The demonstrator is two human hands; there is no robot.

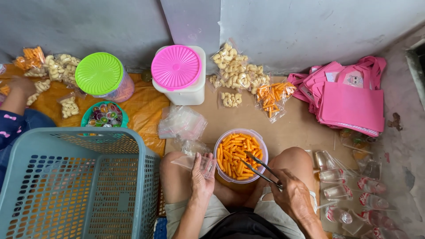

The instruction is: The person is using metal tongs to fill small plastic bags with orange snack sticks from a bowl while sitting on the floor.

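Observation:
I sit on the floor with a clear round container [262,142] of orange stick snacks [234,149] between my knees. My right hand [293,194] grips metal tongs [259,167] whose tips reach into the snacks. Resting on my left knee, my left hand [201,176] holds a small empty clear plastic bag [195,162] just left of the container. A loose pile of empty clear bags [181,122] lies beyond that hand.
A grey-blue plastic basket [75,181] stands at my left. Behind are a green-lidded jar [100,74], a pink-lidded white tub [177,68], a bowl of jelly cups [104,116], filled snack bags [234,71], pink tote bags [349,99] and wrapped cups [349,194]. Another person's arm [15,99] is at far left.

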